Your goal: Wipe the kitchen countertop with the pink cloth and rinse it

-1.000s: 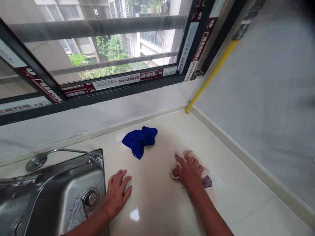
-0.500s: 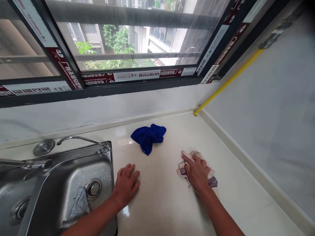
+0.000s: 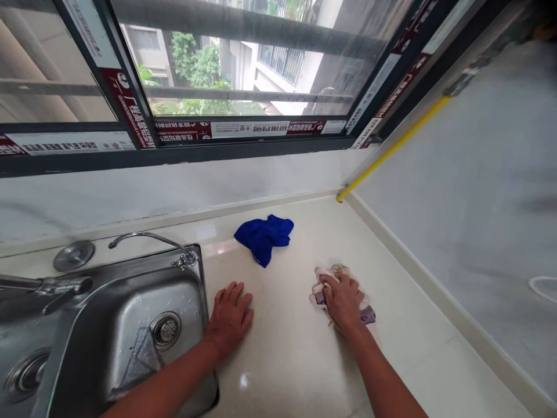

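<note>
My right hand (image 3: pixel 343 299) presses down on a crumpled pale pink cloth (image 3: pixel 319 297) with purple patches. The fingers are bent over the cloth, and the palm hides its middle; edges stick out on both sides. Flat on the cream countertop (image 3: pixel 282 348), beside the sink's right rim, rests my left hand (image 3: pixel 230 316), fingers stretched out and nothing held. Farther back, between the two hands, a dark blue cloth (image 3: pixel 264 237) lies bunched on the counter, touched by neither.
At left is a steel double sink (image 3: pixel 108 296) with a grey cloth (image 3: pixel 141 355) in its basin. A thin curved tap (image 3: pixel 150 234) and a larger faucet (image 3: pixel 65 286) stand by it. A yellow pipe (image 3: pixel 391 152) runs along the right wall; the window (image 3: pixel 252 69) is behind.
The right hand and the pink cloth have shifted slightly left on the counter. The left hand stays flat by the sink. The view has tilted a little.
</note>
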Demonstrator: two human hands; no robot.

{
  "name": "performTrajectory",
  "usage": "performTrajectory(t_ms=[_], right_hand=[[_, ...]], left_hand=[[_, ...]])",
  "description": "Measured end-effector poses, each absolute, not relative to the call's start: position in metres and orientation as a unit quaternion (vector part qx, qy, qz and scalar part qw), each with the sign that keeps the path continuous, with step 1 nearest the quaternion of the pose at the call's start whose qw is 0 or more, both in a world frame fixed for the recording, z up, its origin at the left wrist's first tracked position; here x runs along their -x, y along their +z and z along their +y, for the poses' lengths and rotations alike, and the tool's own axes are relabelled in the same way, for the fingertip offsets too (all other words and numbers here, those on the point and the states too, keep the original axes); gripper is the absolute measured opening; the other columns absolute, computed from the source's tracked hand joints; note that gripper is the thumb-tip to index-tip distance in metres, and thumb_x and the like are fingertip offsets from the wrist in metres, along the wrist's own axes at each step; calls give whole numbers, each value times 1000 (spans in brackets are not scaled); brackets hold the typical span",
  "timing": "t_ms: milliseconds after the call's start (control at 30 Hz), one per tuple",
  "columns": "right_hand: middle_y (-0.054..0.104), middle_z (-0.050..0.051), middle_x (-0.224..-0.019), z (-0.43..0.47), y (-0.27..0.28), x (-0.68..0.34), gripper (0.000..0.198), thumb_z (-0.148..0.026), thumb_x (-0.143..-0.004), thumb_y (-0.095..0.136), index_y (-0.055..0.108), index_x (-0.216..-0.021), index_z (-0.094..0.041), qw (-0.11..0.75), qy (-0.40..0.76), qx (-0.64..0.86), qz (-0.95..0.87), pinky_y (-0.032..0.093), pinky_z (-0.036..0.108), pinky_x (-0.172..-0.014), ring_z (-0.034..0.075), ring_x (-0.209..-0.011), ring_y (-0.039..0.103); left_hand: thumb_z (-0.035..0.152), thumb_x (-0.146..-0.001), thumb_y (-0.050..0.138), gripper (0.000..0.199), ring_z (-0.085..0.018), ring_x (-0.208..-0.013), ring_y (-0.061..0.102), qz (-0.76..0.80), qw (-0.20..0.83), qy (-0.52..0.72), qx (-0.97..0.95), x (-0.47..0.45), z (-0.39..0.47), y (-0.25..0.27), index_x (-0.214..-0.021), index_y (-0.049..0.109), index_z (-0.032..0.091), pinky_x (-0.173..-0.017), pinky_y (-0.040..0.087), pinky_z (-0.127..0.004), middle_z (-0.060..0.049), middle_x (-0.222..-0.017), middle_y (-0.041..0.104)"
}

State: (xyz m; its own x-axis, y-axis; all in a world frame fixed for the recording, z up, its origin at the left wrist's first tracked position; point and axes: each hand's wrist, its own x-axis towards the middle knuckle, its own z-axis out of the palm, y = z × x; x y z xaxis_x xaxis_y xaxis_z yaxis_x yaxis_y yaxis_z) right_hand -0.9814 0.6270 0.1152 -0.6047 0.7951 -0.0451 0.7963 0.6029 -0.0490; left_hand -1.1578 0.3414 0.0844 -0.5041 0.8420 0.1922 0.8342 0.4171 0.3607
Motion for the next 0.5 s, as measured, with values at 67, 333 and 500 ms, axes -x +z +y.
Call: performTrajectory(t_ms=[67, 333, 500], right_hand=[[51, 9, -132, 603, 111, 965, 37, -27, -96, 43, 69, -122, -34, 9, -24, -411, 911, 38, 51, -96, 32, -120, 43], [37, 7, -156, 506, 60, 792, 80, -44, -90, 55, 15, -159, -42, -85, 2, -268, 960, 41, 58, -104, 41, -140, 36], [32, 11, -160, 551, 55, 728, 72, -63, -93, 38, 18, -159, -42, -115, 57, -556, 821, 37, 74, -95, 50, -137, 37]], left_hand=[[29, -94, 54, 31, -34, -137, 46, 842, 4, 214, -496, 1158, 341, 84, -122, 66, 22, -109, 37, -55, -14, -141, 58], [26, -93, 53, 30, -34, -135, 47, 836, -18, 218, -504, 1161, 341, 81, -120, 67, 22, -109, 37, -55, -15, -139, 60], [27, -93, 53, 32, -36, -135, 47, 833, -27, 214, -509, 1163, 344, 77, -121, 66, 20, -109, 36, -57, -17, -139, 59]])
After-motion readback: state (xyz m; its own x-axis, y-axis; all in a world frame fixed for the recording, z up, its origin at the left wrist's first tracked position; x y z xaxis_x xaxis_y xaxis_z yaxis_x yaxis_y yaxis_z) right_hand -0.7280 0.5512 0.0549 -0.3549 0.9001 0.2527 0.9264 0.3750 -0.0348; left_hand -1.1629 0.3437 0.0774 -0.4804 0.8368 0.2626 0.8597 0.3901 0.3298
